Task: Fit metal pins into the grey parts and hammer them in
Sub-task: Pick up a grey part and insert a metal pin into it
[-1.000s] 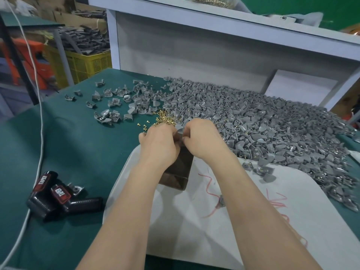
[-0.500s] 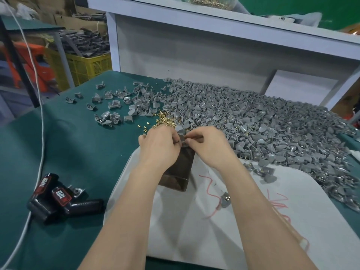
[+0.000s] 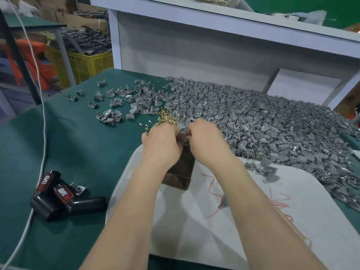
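Two hands meet at the middle of the bench [image 3: 87, 152]: the left hand [image 3: 161, 145] and the right hand [image 3: 206, 143] both curl their fingers round one grey part [image 3: 183, 131], pinching it between them on top of a dark block [image 3: 181, 172] that stands on a white board [image 3: 253, 221]. Loose brass pins [image 3: 165, 118] lie just beyond the left hand, and a big heap of grey parts [image 3: 263, 121] spreads far and right. A black tool [image 3: 64, 197] lies near left.

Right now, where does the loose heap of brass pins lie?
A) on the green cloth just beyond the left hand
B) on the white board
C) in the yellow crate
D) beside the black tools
A: the brass pins lie on the green cloth just past the left hand, beside the grey parts.
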A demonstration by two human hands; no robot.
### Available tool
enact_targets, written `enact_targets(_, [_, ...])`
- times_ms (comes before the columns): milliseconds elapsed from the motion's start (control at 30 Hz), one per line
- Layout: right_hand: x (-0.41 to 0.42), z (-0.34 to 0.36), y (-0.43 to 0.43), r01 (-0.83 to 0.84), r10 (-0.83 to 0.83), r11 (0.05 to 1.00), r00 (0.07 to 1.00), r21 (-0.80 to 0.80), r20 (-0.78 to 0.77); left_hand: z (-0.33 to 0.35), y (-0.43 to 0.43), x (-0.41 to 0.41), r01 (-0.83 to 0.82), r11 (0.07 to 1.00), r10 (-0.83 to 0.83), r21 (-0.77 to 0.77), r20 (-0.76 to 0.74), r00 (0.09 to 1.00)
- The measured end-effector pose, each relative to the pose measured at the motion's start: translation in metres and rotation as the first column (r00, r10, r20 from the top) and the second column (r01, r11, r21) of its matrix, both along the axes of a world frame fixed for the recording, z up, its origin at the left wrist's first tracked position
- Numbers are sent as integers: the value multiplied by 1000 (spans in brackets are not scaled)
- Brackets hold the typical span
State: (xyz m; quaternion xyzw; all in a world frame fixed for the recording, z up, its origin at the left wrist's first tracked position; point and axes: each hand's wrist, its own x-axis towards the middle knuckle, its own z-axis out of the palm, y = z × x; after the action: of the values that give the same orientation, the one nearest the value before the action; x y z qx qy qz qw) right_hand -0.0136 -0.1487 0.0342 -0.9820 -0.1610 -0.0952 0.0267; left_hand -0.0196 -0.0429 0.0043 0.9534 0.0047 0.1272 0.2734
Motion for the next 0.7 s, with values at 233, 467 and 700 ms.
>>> enact_targets(233, [-7, 16, 13, 31, -32, 999, 999, -34, -29, 5, -3, 0, -10, 997, 12, 82, -24, 1000])
enact_targets(467, [-2, 6, 10, 38, -38, 999, 998, 9, -45, 3, -2, -2, 6, 997, -6, 72, -5, 1000])
enact_targets(700, [1, -14, -15, 88, -10, 866, 987, 492, -159, 2, -1, -2, 3, 999, -3, -43, -3, 1000])
